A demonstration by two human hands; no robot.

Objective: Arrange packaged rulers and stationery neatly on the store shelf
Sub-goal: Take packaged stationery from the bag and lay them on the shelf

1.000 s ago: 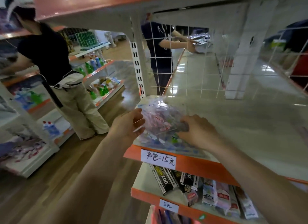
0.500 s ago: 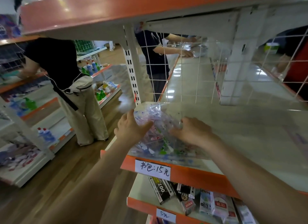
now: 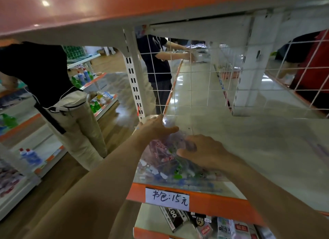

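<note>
- Right hand [image 3: 204, 151] is curling its fingers and thumb over the near part of the clear packet [image 3: 160, 160], gripping it at the centre of the frame.
- Left hand [image 3: 156, 128] is lying across the packet's far end, close to the white upright [image 3: 132, 82] — whether its fingers are pinching the plastic or only pressing on it, I cannot tell.
- That packet is sitting on the pile of similar packets [image 3: 169, 176] at the left end of the shelf [image 3: 267, 149], just above the handwritten price label [image 3: 167, 199].
- Handling, by my reckoning: it is looking light, and the glossy, crinkly film is probably slippery and could slide off the pile.
- Any rulers inside would be giving it some stiffness, so holding it at both ends is looking like the safest grip; squeezing the middle risks buckling the film.
</note>
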